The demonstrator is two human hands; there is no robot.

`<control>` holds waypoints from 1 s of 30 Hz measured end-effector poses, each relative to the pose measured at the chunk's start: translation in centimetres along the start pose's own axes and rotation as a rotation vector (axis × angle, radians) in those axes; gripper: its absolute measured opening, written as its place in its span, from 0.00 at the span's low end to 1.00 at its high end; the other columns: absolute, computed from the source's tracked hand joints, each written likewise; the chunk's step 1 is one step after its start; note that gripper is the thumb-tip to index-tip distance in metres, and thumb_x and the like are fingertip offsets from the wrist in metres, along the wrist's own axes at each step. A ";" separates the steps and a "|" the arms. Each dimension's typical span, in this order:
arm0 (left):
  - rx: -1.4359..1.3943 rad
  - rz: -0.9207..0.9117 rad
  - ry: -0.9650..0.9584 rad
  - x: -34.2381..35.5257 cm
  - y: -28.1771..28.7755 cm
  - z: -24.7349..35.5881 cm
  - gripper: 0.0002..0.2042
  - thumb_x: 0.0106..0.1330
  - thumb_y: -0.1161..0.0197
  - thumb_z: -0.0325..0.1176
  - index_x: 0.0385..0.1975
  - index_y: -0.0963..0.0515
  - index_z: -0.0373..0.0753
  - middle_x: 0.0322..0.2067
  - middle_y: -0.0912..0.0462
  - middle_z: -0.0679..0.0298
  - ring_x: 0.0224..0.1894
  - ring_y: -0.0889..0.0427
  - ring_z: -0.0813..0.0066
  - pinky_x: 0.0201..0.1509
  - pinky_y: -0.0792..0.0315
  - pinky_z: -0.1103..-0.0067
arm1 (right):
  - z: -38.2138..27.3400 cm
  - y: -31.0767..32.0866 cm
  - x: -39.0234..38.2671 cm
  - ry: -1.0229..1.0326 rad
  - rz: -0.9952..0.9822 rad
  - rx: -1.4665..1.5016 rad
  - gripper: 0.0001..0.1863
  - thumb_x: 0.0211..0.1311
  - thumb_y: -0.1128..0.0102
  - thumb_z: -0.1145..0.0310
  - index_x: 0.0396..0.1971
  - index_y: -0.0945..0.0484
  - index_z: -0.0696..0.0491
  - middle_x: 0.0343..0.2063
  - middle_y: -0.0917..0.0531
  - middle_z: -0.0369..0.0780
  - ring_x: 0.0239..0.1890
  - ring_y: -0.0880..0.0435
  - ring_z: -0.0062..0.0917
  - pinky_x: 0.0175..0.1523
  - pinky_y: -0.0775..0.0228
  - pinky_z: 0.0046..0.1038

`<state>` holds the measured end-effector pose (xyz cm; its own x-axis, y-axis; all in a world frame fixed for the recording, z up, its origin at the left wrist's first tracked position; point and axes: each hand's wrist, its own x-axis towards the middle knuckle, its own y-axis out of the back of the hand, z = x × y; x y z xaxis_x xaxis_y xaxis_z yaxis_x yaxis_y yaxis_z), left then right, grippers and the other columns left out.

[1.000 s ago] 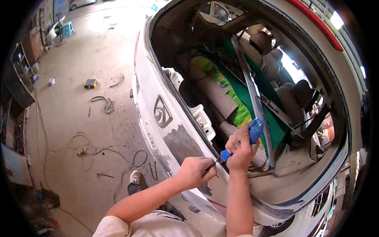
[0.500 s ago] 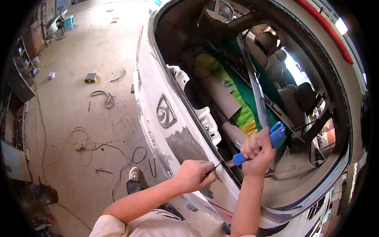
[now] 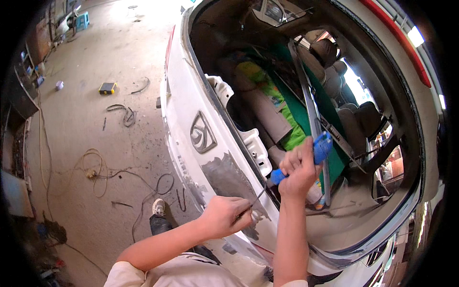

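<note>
Floor (image 3: pixel 71 124) | blue tool (image 3: pixel 322 147) slants lower-left, right fingers (image 3: pixel 297 160) gripping | left fingers (image 3: pixel 241 205) pinching strip (image 3: pixel 260 194)

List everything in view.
Nearest car: one, white, centre
Emblem: one, grey, tailgate
Seats: several, brown, inside car
Cloth: one, yellow-green, inside
Sheet: one, green, inside
Roof strip: one, red, upper right
Stool: one, blue, upper left
Box: one, black and yellow, left floor
Cords: several, tan and dark, left floor
Tool: one, blue, lower centre
Thin piece: one, dark, lower centre
Shoe: one, pale, lower left
Left hand: one, bare, holding thin piece
Right hand: one, bare, gripping tool
</note>
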<state>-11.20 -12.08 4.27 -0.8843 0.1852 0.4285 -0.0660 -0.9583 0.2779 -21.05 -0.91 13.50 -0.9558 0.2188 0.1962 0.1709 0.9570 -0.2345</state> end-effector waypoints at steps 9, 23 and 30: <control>-0.015 0.041 0.007 -0.2 0.5 -0.7 0.08 0.56 0.42 0.30 0.19 0.32 0.35 0.16 0.31 0.54 0.21 0.29 0.52 0.23 0.34 0.66 | -0.8 2.6 0.3 -0.138 -0.152 0.122 0.23 0.65 0.47 0.56 0.13 0.43 0.44 0.09 0.47 0.27 0.10 0.49 0.13 0.16 0.58 0.19; -0.041 0.050 0.033 -2.0 2.9 0.0 0.08 0.55 0.43 0.28 0.17 0.33 0.35 0.15 0.32 0.55 0.19 0.29 0.54 0.22 0.34 0.69 | 1.4 -1.5 0.3 -0.023 0.055 -0.016 0.23 0.64 0.45 0.58 0.13 0.44 0.44 0.09 0.47 0.26 0.09 0.50 0.12 0.15 0.60 0.20; 0.050 0.122 0.011 -2.2 2.7 -0.9 0.07 0.53 0.42 0.27 0.18 0.32 0.36 0.16 0.31 0.57 0.18 0.28 0.57 0.21 0.33 0.69 | 1.1 -0.7 -0.1 -0.012 0.028 0.074 0.22 0.64 0.45 0.58 0.14 0.43 0.45 0.09 0.47 0.27 0.09 0.50 0.12 0.16 0.60 0.20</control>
<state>-9.85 -15.32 3.28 -0.8892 0.0650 0.4529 0.0656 -0.9615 0.2669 -21.28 -1.82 12.63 -0.9539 0.2422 0.1774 0.1797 0.9339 -0.3092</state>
